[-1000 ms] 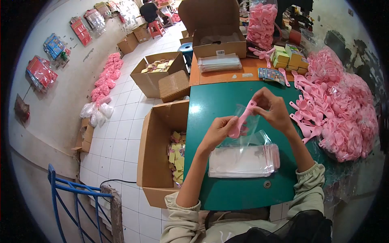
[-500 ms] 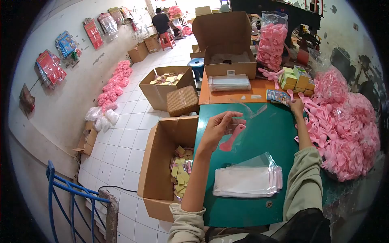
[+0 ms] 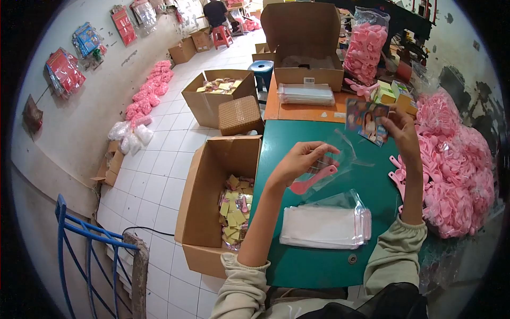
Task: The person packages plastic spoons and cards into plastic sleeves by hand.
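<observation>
In my left hand, closed over the middle of the green table, is a clear plastic bag with its open end toward the right. A pink spoon lies at the bag, slanting below my fingers; whether it is fully inside I cannot tell. My right hand pinches a printed picture card by its right edge, raised above the table's far side. A stack of clear bags lies flat near the table's front.
Many pink spoons, some bagged, are heaped on the right. A carton of packed pieces stands left of the table. Behind are an open box, more clear bags and small yellow boxes. A person sits far back.
My right hand has lifted the picture card from the table's far right and brought it nearer the bag. My left hand has shifted slightly right, still holding the bag. The view has tilted down.
</observation>
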### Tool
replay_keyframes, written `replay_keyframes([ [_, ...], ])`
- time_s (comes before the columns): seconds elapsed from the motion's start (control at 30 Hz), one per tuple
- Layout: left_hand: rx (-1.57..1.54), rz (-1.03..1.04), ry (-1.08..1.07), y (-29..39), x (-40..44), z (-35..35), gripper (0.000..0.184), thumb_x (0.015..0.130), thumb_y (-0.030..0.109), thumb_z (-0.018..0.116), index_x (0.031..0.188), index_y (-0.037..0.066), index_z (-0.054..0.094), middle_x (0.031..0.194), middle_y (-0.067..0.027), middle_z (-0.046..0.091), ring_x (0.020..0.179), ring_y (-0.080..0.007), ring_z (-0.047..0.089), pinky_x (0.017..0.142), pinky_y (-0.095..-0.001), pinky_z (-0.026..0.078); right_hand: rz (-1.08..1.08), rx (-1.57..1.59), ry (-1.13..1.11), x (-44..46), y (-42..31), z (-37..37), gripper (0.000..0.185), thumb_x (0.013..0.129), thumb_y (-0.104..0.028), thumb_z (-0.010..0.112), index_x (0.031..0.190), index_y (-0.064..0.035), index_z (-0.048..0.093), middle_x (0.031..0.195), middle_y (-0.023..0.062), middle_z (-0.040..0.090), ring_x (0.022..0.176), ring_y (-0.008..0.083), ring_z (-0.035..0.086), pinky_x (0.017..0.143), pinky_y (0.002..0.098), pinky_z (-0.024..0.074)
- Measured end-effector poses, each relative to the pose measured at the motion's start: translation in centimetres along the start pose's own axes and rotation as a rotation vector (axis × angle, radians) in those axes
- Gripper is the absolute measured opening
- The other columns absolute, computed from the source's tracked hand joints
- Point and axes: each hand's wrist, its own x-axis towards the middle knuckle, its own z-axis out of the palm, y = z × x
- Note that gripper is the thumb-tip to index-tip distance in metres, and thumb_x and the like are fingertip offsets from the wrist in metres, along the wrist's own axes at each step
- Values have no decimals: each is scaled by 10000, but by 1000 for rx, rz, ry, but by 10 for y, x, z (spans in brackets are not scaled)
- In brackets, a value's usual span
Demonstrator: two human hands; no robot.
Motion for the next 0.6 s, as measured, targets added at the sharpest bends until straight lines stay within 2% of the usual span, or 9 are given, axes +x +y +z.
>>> replay_keyframes([
  [0.03, -4, 3, -4, -2, 1, 0, 356, 950, 302, 437, 1066, 4, 592, 905, -148, 661, 801, -173, 657, 704, -277, 540, 0, 7, -71, -9, -13, 4, 186, 837, -55, 561, 1019, -19, 568, 767, 25, 603, 557, 75, 509, 464, 208, 402],
  [0.17, 41, -2, -12, 3, -1, 5, 355, 952, 293, 432, 1060, -4, 593, 905, -150, 659, 810, -176, 654, 710, -274, 540, 12, -327, -225, -26, -35, 4, 148, 847, -28, 536, 987, -12, 582, 720, 20, 578, 535, 52, 466, 458, 206, 381],
  [0.27, 82, -9, -18, -2, 2, 4, 356, 953, 291, 430, 1053, -8, 594, 900, -147, 659, 804, -166, 651, 716, -263, 538, 16, -376, -282, -30, -44, 4, 147, 844, -20, 538, 987, -14, 574, 706, 22, 577, 537, 58, 475, 463, 216, 385],
  [0.37, 65, -21, -24, 0, 0, 4, 356, 952, 292, 431, 1048, -8, 598, 904, -139, 660, 802, -158, 647, 719, -262, 534, -9, -181, -153, -32, -36, 8, 140, 837, -15, 551, 975, -4, 568, 700, 30, 580, 535, 71, 489, 467, 226, 390],
  [0.5, 135, -61, 6, 0, 1, 3, 357, 947, 301, 446, 1045, -4, 604, 908, -111, 659, 788, -142, 636, 692, -256, 522, -15, -378, -264, -37, -39, 14, 134, 823, -4, 568, 954, 22, 566, 707, 51, 600, 533, 77, 506, 473, 235, 413],
  [0.6, 203, -30, -34, 2, -2, 3, 356, 944, 300, 457, 1063, -3, 602, 872, -68, 649, 727, -107, 600, 645, -241, 499, -10, -359, -308, -39, -44, 21, 111, 822, 0, 564, 930, 25, 562, 701, 53, 603, 535, 77, 522, 480, 240, 429],
])
